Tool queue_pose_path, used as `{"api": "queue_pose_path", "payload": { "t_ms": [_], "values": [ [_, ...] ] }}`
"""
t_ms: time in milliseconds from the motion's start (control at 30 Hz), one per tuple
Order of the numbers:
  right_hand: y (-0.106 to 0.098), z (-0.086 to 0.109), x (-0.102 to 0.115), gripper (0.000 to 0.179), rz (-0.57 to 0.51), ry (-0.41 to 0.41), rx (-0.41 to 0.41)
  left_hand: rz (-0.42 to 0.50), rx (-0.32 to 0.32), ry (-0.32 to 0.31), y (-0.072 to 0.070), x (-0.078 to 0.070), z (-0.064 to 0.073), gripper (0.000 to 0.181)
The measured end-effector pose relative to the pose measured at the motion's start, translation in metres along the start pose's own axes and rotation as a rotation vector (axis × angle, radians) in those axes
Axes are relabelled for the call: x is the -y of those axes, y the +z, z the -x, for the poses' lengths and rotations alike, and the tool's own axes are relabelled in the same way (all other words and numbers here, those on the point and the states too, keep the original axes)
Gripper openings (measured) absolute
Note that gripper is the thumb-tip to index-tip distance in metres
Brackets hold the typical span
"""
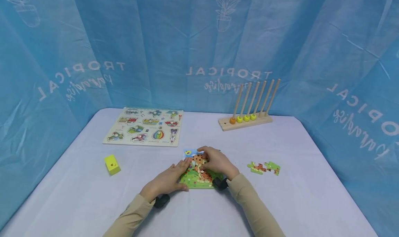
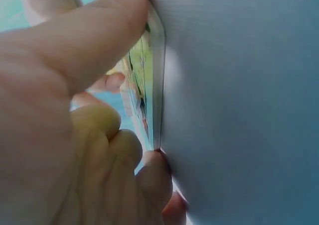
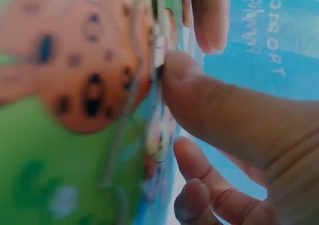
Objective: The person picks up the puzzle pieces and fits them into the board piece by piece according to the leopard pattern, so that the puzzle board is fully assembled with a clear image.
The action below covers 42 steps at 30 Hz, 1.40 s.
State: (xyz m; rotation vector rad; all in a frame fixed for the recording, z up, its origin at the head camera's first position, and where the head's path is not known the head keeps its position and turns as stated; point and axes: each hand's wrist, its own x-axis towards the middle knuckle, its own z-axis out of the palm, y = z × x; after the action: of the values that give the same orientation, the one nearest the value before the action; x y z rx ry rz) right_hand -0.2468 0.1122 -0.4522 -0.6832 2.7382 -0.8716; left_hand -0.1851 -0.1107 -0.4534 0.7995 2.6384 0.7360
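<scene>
A jigsaw puzzle of spotted orange animals on green grass lies flat on the table. My left hand steadies its left side, fingers extended onto the board and thumb at the near corner. In the left wrist view the thumb and fingers meet the board's edge. Over the upper middle of the puzzle my right hand bends, thumb and index finger on opposite sides of a puzzle piece. The right wrist view shows the thumb against the puzzle surface, with raised seams close by.
Two loose puzzle pieces lie to the right. A yellow block is at left. Behind stand a knobbed vehicle puzzle board and a wooden peg rack with several beads. Blue curtains surround the white table.
</scene>
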Motion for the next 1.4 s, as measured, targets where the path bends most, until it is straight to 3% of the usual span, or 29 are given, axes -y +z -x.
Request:
{"api": "queue_pose_path", "payload": {
  "t_ms": [200, 367, 500, 667, 900, 1033, 1233, 1400],
  "values": [
    [-0.003, -0.015, 0.01, 0.084, 0.135, 0.026, 0.009, -0.025, 0.02, 0.027, -0.001, 0.0, -0.001, 0.093],
    [-0.004, -0.028, 0.019, 0.087, 0.269, 0.007, -0.002, -0.036, 0.028, 0.026, -0.004, -0.002, -0.001, 0.092],
    [-0.005, -0.031, 0.02, 0.088, 0.305, 0.031, 0.001, -0.02, 0.027, 0.031, -0.003, -0.005, -0.003, 0.091],
    [-0.004, -0.027, 0.005, 0.085, 0.182, 0.043, 0.001, -0.045, 0.045, 0.023, 0.0, -0.006, -0.006, 0.089],
    [-0.002, -0.018, -0.024, 0.051, -0.26, 0.006, 0.029, -0.084, 0.064, 0.017, -0.001, -0.006, -0.004, 0.085],
    [-0.002, -0.018, -0.026, 0.044, -0.28, -0.023, 0.033, -0.084, 0.061, 0.014, -0.003, -0.009, -0.002, 0.082],
    [0.0, -0.018, -0.024, 0.044, -0.264, -0.071, 0.043, -0.164, 0.03, 0.001, 0.0, -0.015, -0.001, 0.08],
    [0.002, -0.016, -0.027, 0.039, -0.274, -0.023, 0.003, -0.242, 0.002, -0.013, 0.005, -0.02, -0.004, 0.078]
  ]
}}
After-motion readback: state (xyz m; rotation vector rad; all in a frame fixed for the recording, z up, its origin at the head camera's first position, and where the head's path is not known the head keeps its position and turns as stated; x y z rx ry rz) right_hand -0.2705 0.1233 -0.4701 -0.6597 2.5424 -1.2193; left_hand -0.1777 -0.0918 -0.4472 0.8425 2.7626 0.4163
